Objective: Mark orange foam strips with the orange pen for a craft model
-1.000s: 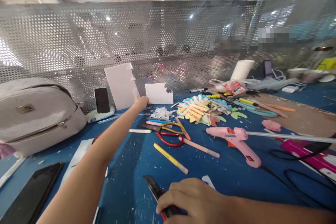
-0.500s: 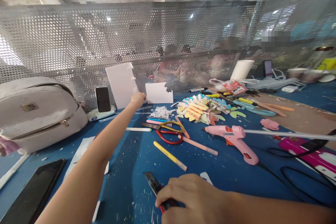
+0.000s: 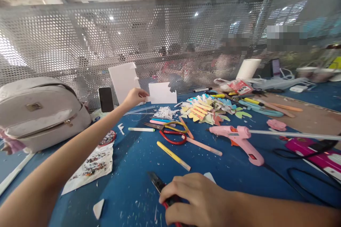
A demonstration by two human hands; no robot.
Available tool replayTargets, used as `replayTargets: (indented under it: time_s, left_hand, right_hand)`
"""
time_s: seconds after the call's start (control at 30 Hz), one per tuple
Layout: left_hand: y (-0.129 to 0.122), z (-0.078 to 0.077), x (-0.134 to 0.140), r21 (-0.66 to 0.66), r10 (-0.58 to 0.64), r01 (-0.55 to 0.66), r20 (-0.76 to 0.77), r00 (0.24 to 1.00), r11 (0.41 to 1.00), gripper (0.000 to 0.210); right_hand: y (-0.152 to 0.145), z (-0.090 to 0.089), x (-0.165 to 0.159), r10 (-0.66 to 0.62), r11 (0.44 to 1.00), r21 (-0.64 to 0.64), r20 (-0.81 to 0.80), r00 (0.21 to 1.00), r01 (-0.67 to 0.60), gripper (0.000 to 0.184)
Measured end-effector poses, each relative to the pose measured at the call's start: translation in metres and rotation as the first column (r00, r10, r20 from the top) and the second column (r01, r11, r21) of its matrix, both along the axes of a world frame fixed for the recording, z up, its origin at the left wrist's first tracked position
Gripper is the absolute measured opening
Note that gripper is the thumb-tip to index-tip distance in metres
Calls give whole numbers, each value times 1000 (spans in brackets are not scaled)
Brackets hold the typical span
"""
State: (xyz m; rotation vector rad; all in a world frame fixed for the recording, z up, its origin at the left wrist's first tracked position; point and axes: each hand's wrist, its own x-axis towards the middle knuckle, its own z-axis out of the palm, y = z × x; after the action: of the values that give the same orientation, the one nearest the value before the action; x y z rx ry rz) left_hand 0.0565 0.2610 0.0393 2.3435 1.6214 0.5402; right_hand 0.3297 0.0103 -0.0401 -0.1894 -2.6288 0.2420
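Observation:
My right hand (image 3: 195,197) is wrapped around a utility knife (image 3: 157,182) with a black-and-red body, low over the blue table. The blade end points away and to the left. My left hand (image 3: 135,98) reaches far forward, its fingers curled together at the left edge of a small white board (image 3: 163,93) with a jagged corner. What the fingertips hold, if anything, is too small to tell. Behind that hand leans a taller white board (image 3: 123,79) with a notched right edge. White scraps (image 3: 164,112) lie just in front of the small board.
Scissors (image 3: 173,137), a yellow marker (image 3: 173,155) and a pink glue gun (image 3: 237,136) lie mid-table. Coloured paper cutouts (image 3: 204,109) are piled behind. At left are a bag (image 3: 39,113), a phone (image 3: 106,99) and a sheet with dark specks (image 3: 98,165). A perforated panel (image 3: 93,35) borders the back.
My left hand has shifted slightly left and up, and its forearm has swung left, uncovering the speckled sheet. My right hand keeps hold of the utility knife. The view has shifted slightly.

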Motion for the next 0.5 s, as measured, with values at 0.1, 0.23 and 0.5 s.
replayTargets:
  time_s: [0.1, 0.23, 0.5]
  left_hand:
    - [-44, 1, -16, -83, -70, 76, 76, 995, 994, 39]
    - [-116, -7, -40, -192, -129, 159, 161, 979, 968, 37]
    - [-258, -27, -64, 4, -179, 182, 188, 966, 983, 19]
  right_hand:
    - [1, 5, 2, -9, 997, -72, 9, 1000, 10, 24]
    - [1, 11, 3, -27, 977, -212, -7, 1000, 25, 26]
    - [3, 21, 4, -235, 889, -399, 21, 972, 223, 27]
